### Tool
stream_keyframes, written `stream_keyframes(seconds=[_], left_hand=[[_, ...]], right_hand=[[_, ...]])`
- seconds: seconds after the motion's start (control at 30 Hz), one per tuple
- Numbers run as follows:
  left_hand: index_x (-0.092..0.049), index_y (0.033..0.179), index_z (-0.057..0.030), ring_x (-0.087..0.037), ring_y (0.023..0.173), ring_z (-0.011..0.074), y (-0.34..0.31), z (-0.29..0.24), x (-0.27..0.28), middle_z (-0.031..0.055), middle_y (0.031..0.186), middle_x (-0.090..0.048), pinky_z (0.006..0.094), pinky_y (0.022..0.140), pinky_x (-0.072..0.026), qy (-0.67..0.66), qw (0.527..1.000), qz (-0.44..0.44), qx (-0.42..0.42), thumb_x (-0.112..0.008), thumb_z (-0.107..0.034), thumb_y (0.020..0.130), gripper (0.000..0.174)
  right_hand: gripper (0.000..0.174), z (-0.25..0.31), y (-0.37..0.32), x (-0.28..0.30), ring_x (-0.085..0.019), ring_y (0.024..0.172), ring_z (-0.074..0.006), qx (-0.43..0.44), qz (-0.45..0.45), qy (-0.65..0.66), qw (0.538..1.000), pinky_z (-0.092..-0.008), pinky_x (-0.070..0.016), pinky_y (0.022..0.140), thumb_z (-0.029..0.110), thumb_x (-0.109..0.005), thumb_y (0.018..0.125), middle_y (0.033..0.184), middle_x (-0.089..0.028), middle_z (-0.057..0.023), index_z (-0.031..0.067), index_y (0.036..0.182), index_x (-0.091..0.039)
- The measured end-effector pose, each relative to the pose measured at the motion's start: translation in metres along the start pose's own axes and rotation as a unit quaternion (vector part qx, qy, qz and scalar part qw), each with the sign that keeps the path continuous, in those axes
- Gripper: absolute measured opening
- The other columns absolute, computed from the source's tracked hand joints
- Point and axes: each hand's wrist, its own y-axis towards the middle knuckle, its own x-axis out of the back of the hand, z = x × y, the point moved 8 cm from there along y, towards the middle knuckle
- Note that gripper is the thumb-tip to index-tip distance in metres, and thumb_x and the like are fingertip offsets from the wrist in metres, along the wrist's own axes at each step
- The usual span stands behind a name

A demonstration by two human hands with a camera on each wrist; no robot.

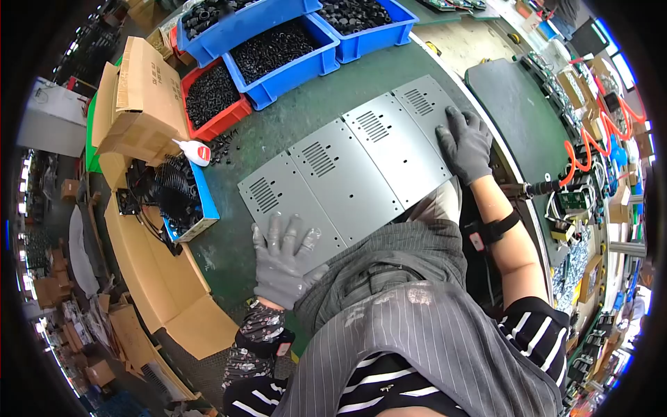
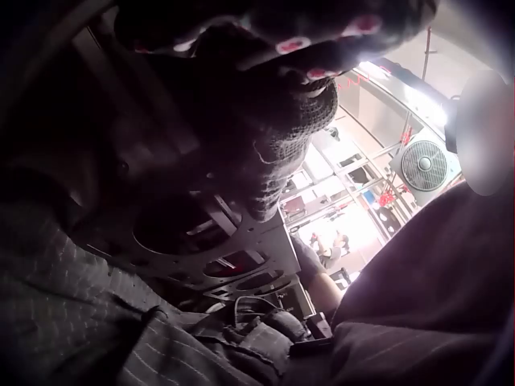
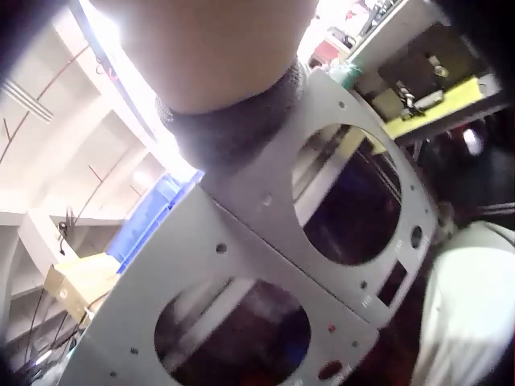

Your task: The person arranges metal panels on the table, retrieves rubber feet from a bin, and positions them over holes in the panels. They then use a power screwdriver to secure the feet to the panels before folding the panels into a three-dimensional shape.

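Several grey metal panels (image 1: 354, 170) with vent slots and small holes lie side by side in a slanting row in the head view. My gloved left hand (image 1: 283, 260) rests with spread fingers on the near part of the leftmost panel. At the row's other end, my gloved right hand (image 1: 467, 144) lies over the right edge, fingers and thumb on the metal. Large round openings show in the panels' faces (image 3: 241, 273) in the right wrist view, below the right glove (image 3: 237, 129). The left wrist view is dark, with the left glove (image 2: 282, 145) above a panel with openings (image 2: 269, 241).
Blue bins (image 1: 281, 87) and a red bin (image 1: 240, 111) of small black parts stand beyond the panels. To the left are a cardboard box (image 1: 149, 90), a white bottle (image 1: 194, 152) and a blue-sided box (image 1: 203, 201) of black parts. A coiled orange hose (image 1: 582, 156) hangs at right.
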Motion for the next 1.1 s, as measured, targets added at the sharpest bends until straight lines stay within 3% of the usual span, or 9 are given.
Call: stream_keyframes(seconds=[0.13,0.23,0.3,0.43,0.57,0.63,0.73,0.9,1.1], left_hand=[[-0.049,0.122,-0.013,-0.026,0.126,0.0405,0.014,-0.012,0.009,0.0165,0.129,-0.039,0.0654,0.1,-0.0106,0.001,0.999,0.033,0.013,-0.06,-0.058,0.066,0.073],[-0.049,0.122,-0.0133,-0.027,0.126,0.0389,0.035,-0.021,0.021,0.0154,0.127,-0.04,0.0653,0.1,-0.0107,-0.03,0.998,0.027,0.045,-0.063,-0.055,0.064,0.072],[-0.049,0.121,-0.0132,-0.028,0.125,0.0382,0.043,-0.024,0.022,0.0153,0.126,-0.041,0.0647,0.1,-0.011,-0.045,0.998,0.014,0.049,-0.065,-0.053,0.063,0.073],[-0.05,0.119,-0.0105,-0.031,0.123,0.0367,0.054,-0.017,0.024,0.0158,0.123,-0.044,0.0625,0.1,-0.0135,-0.115,0.993,-0.007,-0.006,-0.063,-0.054,0.065,0.07],[-0.053,0.113,-0.0066,-0.039,0.116,0.0382,0.038,0.014,0.03,0.0163,0.114,-0.05,0.0553,0.101,-0.0198,-0.136,0.987,-0.084,-0.024,-0.053,-0.046,0.077,0.053],[-0.055,0.113,-0.0102,-0.041,0.114,0.0353,0.021,0.043,0.026,0.0137,0.115,-0.051,0.0542,0.098,-0.0249,-0.119,0.983,-0.12,0.071,-0.055,-0.046,0.078,0.05],[-0.056,0.109,-0.0075,-0.039,0.115,0.0371,0.02,0.047,0.033,0.0159,0.114,-0.05,0.0538,0.099,-0.023,-0.139,0.978,-0.122,0.099,-0.054,-0.045,0.078,0.049],[-0.058,0.108,-0.0084,-0.039,0.115,0.0369,0.031,0.044,0.035,0.0162,0.114,-0.05,0.0532,0.099,-0.0243,-0.087,0.986,-0.113,0.091,-0.054,-0.045,0.077,0.048],[-0.059,0.107,-0.0092,-0.039,0.115,0.0357,0.027,0.042,0.035,0.0153,0.114,-0.051,0.0523,0.099,-0.0243,-0.101,0.982,-0.126,0.097,-0.054,-0.047,0.078,0.048]], right_hand=[[0.052,0.011,0.011,0.001,-0.041,0.111,-0.0377,-0.001,0.012,-0.021,1.0,-0.0473,-0.0323,0.092,0.045,-0.048,0.083,0.119,-0.046,-0.0216,0.0125,0.124,-0.047],[0.057,0.017,0.029,0.007,-0.049,0.106,-0.0388,0.031,0.21,-0.055,0.976,-0.0449,-0.04,0.088,0.051,-0.042,0.083,0.117,-0.049,-0.0238,0.0079,0.12,-0.049],[0.059,0.035,0.047,0.03,-0.054,0.102,-0.0348,0.055,0.417,-0.114,0.9,-0.0411,-0.0419,0.088,0.054,-0.043,0.082,0.11,-0.056,-0.0211,0.0055,0.114,-0.054],[0.064,0.093,0.13,0.067,-0.056,0.1,-0.0339,0.201,0.236,-0.005,0.951,-0.0398,-0.043,0.087,0.06,-0.045,0.081,0.103,-0.06,-0.0188,0.0058,0.113,-0.055],[0.07,0.126,0.215,0.037,-0.055,0.103,-0.0335,0.138,0.211,-0.039,0.967,-0.0405,-0.0451,0.085,0.064,-0.051,0.074,0.107,-0.059,-0.0184,0.0033,0.107,-0.055],[0.086,0.133,0.241,-0.003,-0.052,0.109,-0.0331,0.115,0.257,0.021,0.959,-0.0386,-0.0422,0.091,0.067,-0.059,0.063,0.114,-0.055,-0.0204,0.0035,0.121,-0.047],[0.096,0.154,0.239,-0.025,-0.031,0.127,-0.0385,0.021,0.313,0.019,0.949,-0.0511,-0.0307,0.1,0.059,-0.064,0.06,0.143,-0.021,-0.0166,0.0227,0.139,-0.025],[0.09,0.154,0.245,-0.023,-0.031,0.127,-0.0372,0.0,0.288,0.026,0.957,-0.0557,-0.0322,0.096,0.055,-0.066,0.062,0.141,-0.024,-0.0129,0.0264,0.138,-0.027],[0.097,0.159,0.248,-0.03,-0.045,0.119,-0.0307,-0.019,0.312,0.004,0.95,-0.0372,-0.0394,0.096,0.059,-0.063,0.062,0.13,-0.041,-0.0189,0.0107,0.138,-0.025]])
